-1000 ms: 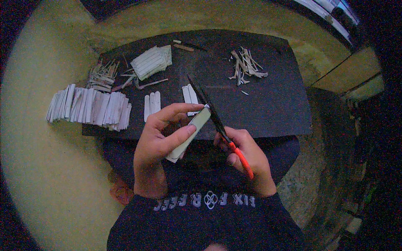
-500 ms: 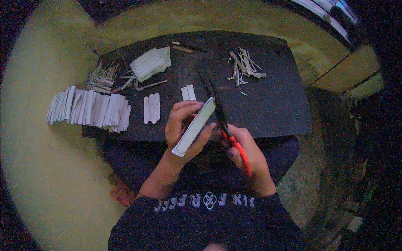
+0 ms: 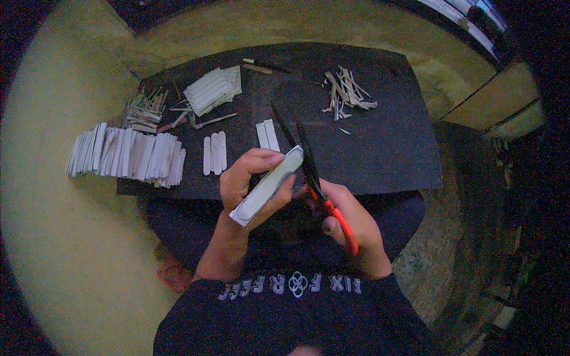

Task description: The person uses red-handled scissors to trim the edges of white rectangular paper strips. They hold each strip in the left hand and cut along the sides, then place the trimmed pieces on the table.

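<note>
My left hand is closed on a pale card strip that has a long round-ended outline drawn on it. The strip slants from lower left to upper right, pinched between thumb and fingers. In my right hand are black-bladed scissors with orange handles. Their blades stand apart, pointing away from me, by the strip's far end; whether they touch the card I cannot tell. Just beyond my left fingers, outlined card strips lie on the dark table.
Three round-ended pieces lie left of my left hand. Farther left stands a long row of packed strips. Behind it are thin scraps and outlined cards. A pen lies at the back, curled offcuts at the right.
My left hand and the card strip have shifted left and slightly toward me, and the strip lies flatter. The scissors' blades have spread wider apart.
</note>
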Available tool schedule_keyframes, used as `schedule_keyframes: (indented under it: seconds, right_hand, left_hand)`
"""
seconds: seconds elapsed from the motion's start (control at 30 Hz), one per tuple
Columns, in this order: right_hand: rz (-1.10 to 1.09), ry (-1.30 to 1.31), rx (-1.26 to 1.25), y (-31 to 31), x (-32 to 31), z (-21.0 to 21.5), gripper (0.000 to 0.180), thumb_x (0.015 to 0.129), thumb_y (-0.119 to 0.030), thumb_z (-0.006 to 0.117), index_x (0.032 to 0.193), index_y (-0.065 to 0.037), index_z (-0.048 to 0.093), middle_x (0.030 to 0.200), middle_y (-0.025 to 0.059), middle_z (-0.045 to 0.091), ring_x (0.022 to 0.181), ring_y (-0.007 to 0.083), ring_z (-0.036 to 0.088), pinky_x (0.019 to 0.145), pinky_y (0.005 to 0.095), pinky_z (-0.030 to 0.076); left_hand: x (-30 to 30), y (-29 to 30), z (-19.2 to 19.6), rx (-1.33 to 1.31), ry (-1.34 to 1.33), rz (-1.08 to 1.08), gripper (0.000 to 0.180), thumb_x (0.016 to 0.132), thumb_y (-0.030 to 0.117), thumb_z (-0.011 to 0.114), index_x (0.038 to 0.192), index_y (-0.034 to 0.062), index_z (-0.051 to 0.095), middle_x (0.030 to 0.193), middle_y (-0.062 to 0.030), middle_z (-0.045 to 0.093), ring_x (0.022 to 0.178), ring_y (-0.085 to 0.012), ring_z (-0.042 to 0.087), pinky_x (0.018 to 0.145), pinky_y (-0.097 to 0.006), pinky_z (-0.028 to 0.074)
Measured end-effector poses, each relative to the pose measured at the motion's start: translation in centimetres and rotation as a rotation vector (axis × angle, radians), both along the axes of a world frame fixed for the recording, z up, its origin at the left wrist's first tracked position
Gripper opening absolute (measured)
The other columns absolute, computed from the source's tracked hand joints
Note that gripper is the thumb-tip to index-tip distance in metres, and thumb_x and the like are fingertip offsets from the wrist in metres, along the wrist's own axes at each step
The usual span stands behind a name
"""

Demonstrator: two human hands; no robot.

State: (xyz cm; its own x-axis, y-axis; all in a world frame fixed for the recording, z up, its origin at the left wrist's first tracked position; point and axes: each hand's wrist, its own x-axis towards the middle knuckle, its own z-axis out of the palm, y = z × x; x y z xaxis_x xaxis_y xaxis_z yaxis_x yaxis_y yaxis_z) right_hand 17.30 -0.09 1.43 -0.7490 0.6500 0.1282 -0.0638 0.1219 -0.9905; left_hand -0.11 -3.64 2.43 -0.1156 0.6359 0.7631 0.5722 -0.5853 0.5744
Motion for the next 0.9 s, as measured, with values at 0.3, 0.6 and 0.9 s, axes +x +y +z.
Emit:
schedule_keyframes:
  seconds: [0.3, 0.6, 0.9]
  right_hand:
    - [0.082, -0.108, -0.017, 0.5, 0.2, -0.4, 0.053, 0.061, -0.036, 0.06, 0.096, 0.002, 0.046, 0.072, 0.0149, 0.052, 0.066, 0.0226, 0.05, 0.061, 0.0352, 0.039]
    - [-0.019, -0.142, -0.017, -0.1, -0.3, 0.6, 0.082, 0.057, -0.08, 0.038, 0.075, -0.001, 0.048, 0.061, 0.0017, 0.043, 0.057, 0.0113, 0.04, 0.05, 0.0246, 0.031]
    - [0.067, -0.224, 0.026, 0.9, 0.8, -0.1, 0.057, 0.059, -0.049, 0.057, 0.087, 0.0, 0.05, 0.064, 0.0089, 0.05, 0.06, 0.0179, 0.048, 0.055, 0.0313, 0.037]
  left_hand:
    - [-0.5, 0.0, 0.1, -0.015, -0.049, -0.046, 0.031, 0.06, 0.0, 0.068, 0.086, 0.0002, 0.051, 0.083, -0.0153, 0.058, 0.072, -0.0193, 0.059, 0.062, -0.026, 0.047]
    - [-1.4, -0.2, 0.1, -0.148, -0.153, -0.167, 0.027, 0.062, 0.0, 0.067, 0.085, -0.0015, 0.052, 0.084, -0.0156, 0.058, 0.075, -0.0191, 0.058, 0.065, -0.027, 0.046]
    - [-2.0, -0.3, 1.2, -0.217, -0.152, -0.188, 0.026, 0.06, -0.002, 0.067, 0.084, -0.002, 0.056, 0.082, -0.0136, 0.06, 0.074, -0.0179, 0.059, 0.064, -0.026, 0.046]
